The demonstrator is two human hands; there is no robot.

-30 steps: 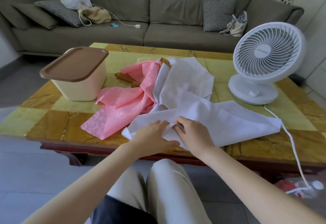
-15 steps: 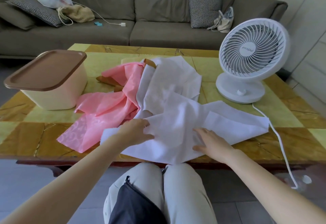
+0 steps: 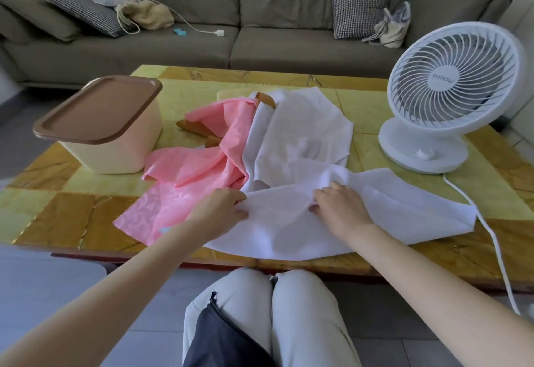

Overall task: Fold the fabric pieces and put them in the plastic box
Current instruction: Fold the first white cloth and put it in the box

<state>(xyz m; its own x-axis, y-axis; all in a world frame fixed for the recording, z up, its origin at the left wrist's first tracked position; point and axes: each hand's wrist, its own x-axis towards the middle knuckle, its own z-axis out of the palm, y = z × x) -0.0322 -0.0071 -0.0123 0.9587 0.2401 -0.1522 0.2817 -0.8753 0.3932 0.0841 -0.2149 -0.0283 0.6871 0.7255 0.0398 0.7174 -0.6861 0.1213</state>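
Note:
A large white fabric piece lies spread over the near edge of the yellow table. My left hand pinches its left edge where it meets a crumpled pink fabric. My right hand grips a bunched fold of the white piece near its middle. Another white fabric lies heaped behind, with a tan piece partly hidden under the pink one. The cream plastic box with a brown lid stands shut at the table's left.
A white desk fan stands at the table's right, its cord trailing off the near edge. A grey sofa with cushions and bags runs behind. My knees are below the table edge.
My hands parted from the middle of the white fabric, then came closer again: the right hand went from lying flat to gripping a fold, and the left stayed at the fabric's left edge.

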